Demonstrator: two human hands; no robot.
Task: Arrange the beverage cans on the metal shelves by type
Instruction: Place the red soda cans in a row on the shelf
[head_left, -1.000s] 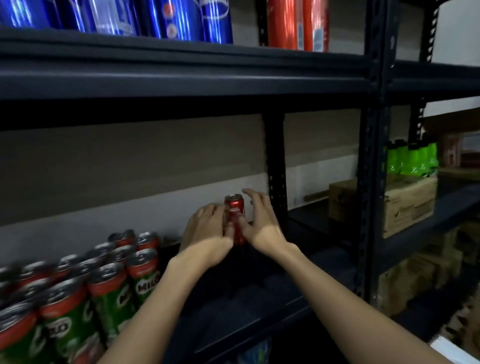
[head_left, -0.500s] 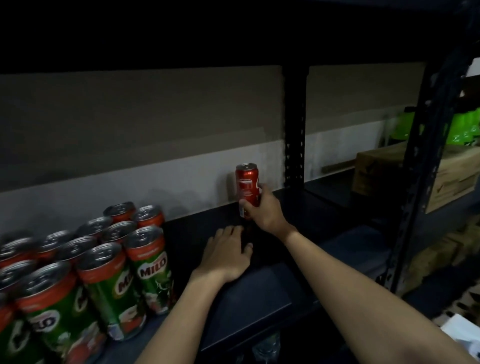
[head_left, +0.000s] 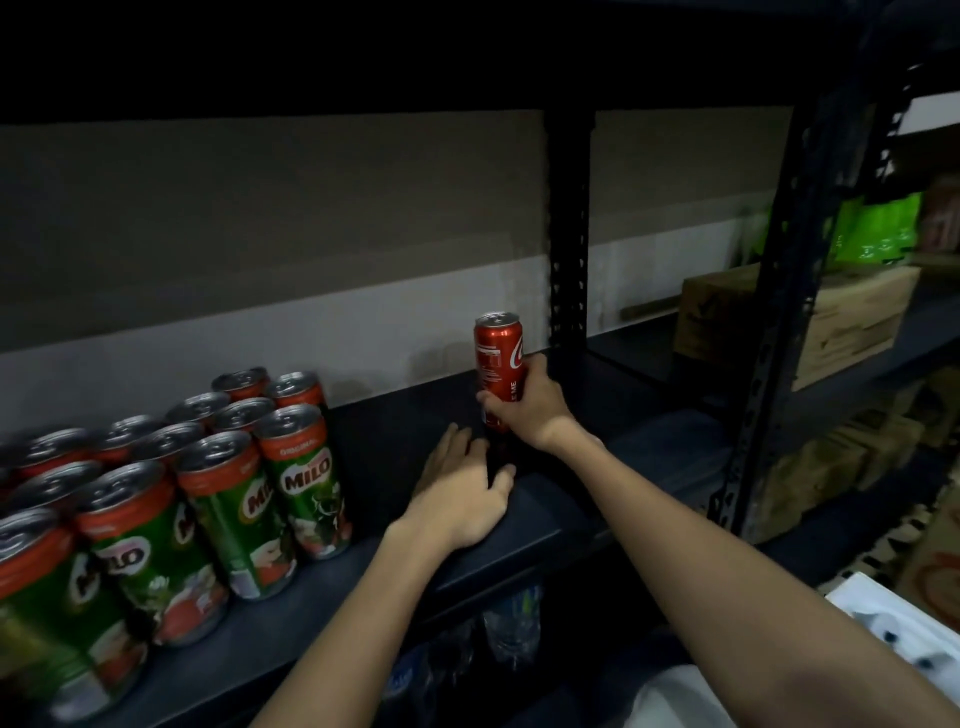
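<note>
A slim red cola can stands upright near the back of the dark metal shelf, beside the rear upright post. My right hand grips the can's lower half from the right. My left hand lies flat on the shelf just in front of the can, fingers straight, holding nothing. Several green and red Milo cans stand packed in rows on the left part of the same shelf.
A black perforated upright frames the shelf at the right. Beyond it sit cardboard boxes and green bottles. Plastic bottles show on the level below. A grey and white wall backs the shelf.
One second ago both hands were around the red can. My left hand has since let go and dropped flat onto the shelf; my right hand still holds the can. The view has tilted down.
</note>
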